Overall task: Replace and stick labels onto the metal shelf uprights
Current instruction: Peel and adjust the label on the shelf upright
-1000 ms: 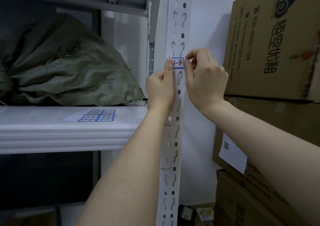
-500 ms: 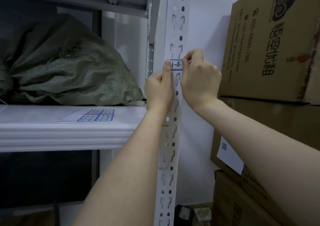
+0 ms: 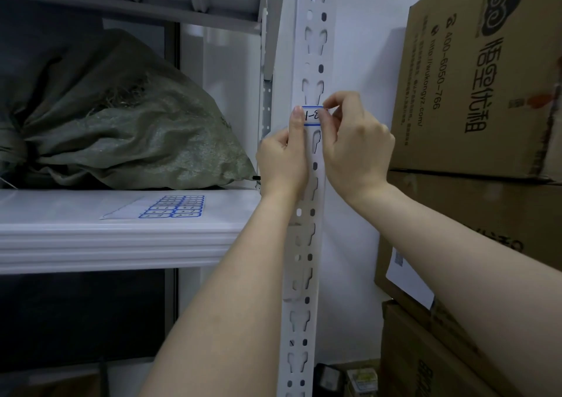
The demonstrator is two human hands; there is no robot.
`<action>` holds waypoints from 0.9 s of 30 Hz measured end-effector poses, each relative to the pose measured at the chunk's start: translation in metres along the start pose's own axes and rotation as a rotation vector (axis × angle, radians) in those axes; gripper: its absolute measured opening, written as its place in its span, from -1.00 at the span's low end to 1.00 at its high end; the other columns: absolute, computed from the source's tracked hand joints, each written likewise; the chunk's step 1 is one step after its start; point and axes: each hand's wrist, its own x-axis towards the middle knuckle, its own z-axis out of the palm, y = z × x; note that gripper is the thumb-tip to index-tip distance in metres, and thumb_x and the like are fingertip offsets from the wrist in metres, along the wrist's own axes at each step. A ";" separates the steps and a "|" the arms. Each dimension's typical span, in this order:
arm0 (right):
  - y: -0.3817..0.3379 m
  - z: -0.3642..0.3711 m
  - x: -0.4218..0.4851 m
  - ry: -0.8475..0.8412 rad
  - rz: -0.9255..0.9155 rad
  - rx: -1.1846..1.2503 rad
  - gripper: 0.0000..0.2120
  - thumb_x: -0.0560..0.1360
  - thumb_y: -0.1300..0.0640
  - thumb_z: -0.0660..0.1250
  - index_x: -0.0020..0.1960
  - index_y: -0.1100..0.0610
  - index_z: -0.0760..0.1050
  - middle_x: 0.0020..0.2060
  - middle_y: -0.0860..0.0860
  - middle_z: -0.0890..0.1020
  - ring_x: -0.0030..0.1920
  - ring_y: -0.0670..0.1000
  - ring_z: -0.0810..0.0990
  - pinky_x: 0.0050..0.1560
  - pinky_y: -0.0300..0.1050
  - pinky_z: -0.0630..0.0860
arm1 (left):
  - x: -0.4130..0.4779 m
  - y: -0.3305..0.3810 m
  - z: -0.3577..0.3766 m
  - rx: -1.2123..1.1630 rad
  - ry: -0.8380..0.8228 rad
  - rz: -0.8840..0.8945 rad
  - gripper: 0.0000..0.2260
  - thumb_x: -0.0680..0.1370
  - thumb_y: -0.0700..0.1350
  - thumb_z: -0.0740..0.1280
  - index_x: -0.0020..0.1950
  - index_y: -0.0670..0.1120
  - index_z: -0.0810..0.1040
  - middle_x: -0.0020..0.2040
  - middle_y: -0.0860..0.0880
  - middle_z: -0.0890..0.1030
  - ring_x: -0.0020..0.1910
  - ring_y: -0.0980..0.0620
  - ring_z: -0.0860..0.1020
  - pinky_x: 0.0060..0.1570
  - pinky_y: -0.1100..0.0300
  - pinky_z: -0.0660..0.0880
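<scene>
A white perforated metal upright [image 3: 307, 244] runs top to bottom in the middle. On it, at about shoulder height, sits a small white label with blue borders and handwritten marks [image 3: 312, 115]. My left hand [image 3: 284, 159] presses its extended index finger on the label's left end. My right hand [image 3: 354, 141] pinches the label's right end between thumb and forefinger. A sheet of several blue-bordered labels [image 3: 171, 206] lies flat on the white shelf board [image 3: 115, 238] to the left.
A grey-green woven sack [image 3: 121, 129] fills the shelf behind the label sheet. Stacked cardboard boxes [image 3: 480, 92] stand close on the right of the upright. A white wall [image 3: 362, 31] lies behind. Small items sit on the floor at the upright's foot.
Both hands stay on the label; the right fingers have shifted slightly along its right end. The view has drifted a little.
</scene>
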 end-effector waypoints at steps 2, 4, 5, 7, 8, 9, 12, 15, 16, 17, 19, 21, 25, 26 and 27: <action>-0.002 -0.001 0.003 0.036 0.024 0.011 -0.83 0.54 0.05 0.28 -0.07 0.15 0.53 -0.34 -0.03 0.63 -0.42 0.09 0.56 -0.41 -0.21 0.28 | 0.000 0.000 0.000 -0.001 -0.001 -0.005 -0.45 0.62 0.16 0.19 -0.48 -0.01 0.06 -0.61 0.12 0.11 -0.54 0.13 0.12 -0.52 0.26 0.08; -0.003 -0.003 0.005 0.054 0.050 0.016 -0.84 0.53 0.06 0.30 -0.10 0.14 0.55 -0.34 -0.04 0.64 -0.40 0.09 0.57 -0.38 -0.21 0.26 | 0.000 0.000 0.000 -0.008 -0.001 -0.002 -0.45 0.62 0.15 0.19 -0.47 -0.01 0.06 -0.61 0.13 0.11 -0.53 0.13 0.12 -0.53 0.28 0.08; -0.003 -0.003 0.006 0.055 0.049 0.010 -0.85 0.53 0.06 0.30 -0.11 0.14 0.56 -0.34 -0.03 0.64 -0.40 0.10 0.58 -0.38 -0.21 0.27 | 0.000 0.001 0.000 -0.010 -0.001 -0.003 -0.45 0.62 0.15 0.19 -0.47 -0.01 0.06 -0.60 0.13 0.11 -0.53 0.13 0.12 -0.53 0.28 0.08; -0.003 -0.002 0.008 0.055 0.023 -0.028 -0.84 0.53 0.06 0.29 -0.12 0.14 0.55 -0.38 0.00 0.63 -0.43 0.13 0.57 -0.40 -0.20 0.29 | 0.000 0.001 0.000 -0.015 -0.004 -0.006 -0.45 0.62 0.15 0.19 -0.47 -0.01 0.06 -0.59 0.12 0.11 -0.52 0.13 0.12 -0.52 0.28 0.07; -0.004 0.000 0.009 0.053 0.007 -0.056 -0.83 0.53 0.06 0.28 -0.13 0.15 0.54 -0.40 0.01 0.62 -0.46 0.14 0.55 -0.41 -0.20 0.29 | 0.000 0.001 0.000 -0.018 -0.004 -0.005 -0.45 0.62 0.15 0.20 -0.47 0.00 0.06 -0.59 0.12 0.11 -0.52 0.13 0.12 -0.51 0.28 0.07; -0.004 0.002 0.010 0.052 -0.008 -0.088 -0.83 0.53 0.07 0.28 -0.14 0.16 0.53 -0.44 0.03 0.60 -0.49 0.15 0.54 -0.43 -0.20 0.27 | 0.000 0.001 0.000 -0.018 -0.003 -0.003 -0.45 0.62 0.15 0.20 -0.48 0.00 0.06 -0.60 0.12 0.11 -0.52 0.13 0.13 -0.51 0.28 0.07; -0.004 0.005 0.012 0.069 -0.044 -0.161 -0.84 0.50 0.10 0.30 -0.18 0.19 0.51 -0.54 0.04 0.52 -0.58 0.16 0.49 -0.46 -0.23 0.19 | 0.000 0.002 0.001 -0.012 0.006 -0.007 -0.45 0.62 0.13 0.20 -0.49 0.00 0.07 -0.62 0.12 0.12 -0.54 0.13 0.14 -0.53 0.30 0.08; -0.003 0.006 0.012 0.059 -0.060 -0.173 -0.84 0.49 0.12 0.30 -0.17 0.20 0.50 -0.56 0.05 0.51 -0.60 0.16 0.48 -0.47 -0.23 0.19 | 0.000 0.002 0.001 -0.017 0.004 -0.003 -0.45 0.63 0.13 0.19 -0.48 -0.01 0.07 -0.63 0.12 0.12 -0.55 0.13 0.14 -0.54 0.31 0.08; -0.002 0.006 0.012 0.051 -0.064 -0.177 -0.84 0.50 0.11 0.29 -0.17 0.20 0.50 -0.56 0.05 0.50 -0.60 0.15 0.47 -0.48 -0.23 0.20 | 0.000 0.002 0.000 -0.016 0.001 -0.002 -0.45 0.63 0.13 0.19 -0.48 -0.01 0.07 -0.62 0.13 0.12 -0.54 0.13 0.14 -0.53 0.30 0.08; -0.001 0.006 0.012 0.044 -0.072 -0.185 -0.85 0.49 0.12 0.30 -0.17 0.20 0.50 -0.57 0.04 0.49 -0.61 0.15 0.47 -0.49 -0.24 0.20 | 0.000 0.002 0.000 -0.014 -0.002 -0.001 -0.45 0.63 0.13 0.19 -0.48 -0.01 0.07 -0.62 0.12 0.12 -0.54 0.14 0.13 -0.53 0.30 0.07; 0.000 0.006 0.010 0.033 -0.102 -0.202 -0.87 0.48 0.13 0.32 -0.17 0.20 0.49 -0.59 0.03 0.48 -0.63 0.15 0.46 -0.52 -0.23 0.21 | 0.000 0.002 0.000 -0.012 -0.003 -0.003 -0.45 0.63 0.14 0.19 -0.48 0.00 0.07 -0.62 0.12 0.12 -0.54 0.13 0.13 -0.53 0.29 0.07; 0.003 0.004 0.001 0.005 -0.138 -0.185 -0.87 0.51 0.13 0.29 -0.14 0.20 0.49 -0.57 0.03 0.49 -0.62 0.16 0.46 -0.56 -0.20 0.27 | 0.000 0.002 0.000 -0.001 0.002 -0.007 -0.45 0.63 0.14 0.19 -0.49 0.00 0.07 -0.62 0.12 0.13 -0.54 0.13 0.14 -0.51 0.28 0.09; 0.006 0.000 -0.016 -0.067 -0.106 -0.059 -0.75 0.58 0.04 0.15 -0.01 0.22 0.45 -0.44 0.03 0.57 -0.56 0.16 0.50 -0.55 -0.05 0.45 | 0.000 0.002 0.000 -0.003 0.004 -0.005 -0.44 0.62 0.16 0.19 -0.49 -0.01 0.08 -0.62 0.12 0.13 -0.55 0.13 0.14 -0.53 0.29 0.10; 0.005 0.000 -0.017 -0.079 -0.075 -0.033 -0.72 0.58 0.01 0.12 0.04 0.21 0.44 -0.41 0.04 0.59 -0.53 0.16 0.52 -0.52 0.00 0.48 | 0.000 0.002 0.000 -0.002 0.006 -0.004 -0.44 0.62 0.15 0.19 -0.49 -0.01 0.08 -0.62 0.12 0.13 -0.55 0.13 0.15 -0.54 0.30 0.10; 0.004 0.000 -0.016 -0.081 -0.049 -0.018 -0.70 0.58 -0.01 0.10 0.08 0.21 0.43 -0.40 0.04 0.59 -0.51 0.16 0.53 -0.49 0.03 0.49 | -0.001 0.002 -0.001 -0.001 0.004 -0.002 -0.44 0.62 0.15 0.19 -0.49 -0.01 0.08 -0.62 0.12 0.13 -0.56 0.14 0.15 -0.54 0.30 0.10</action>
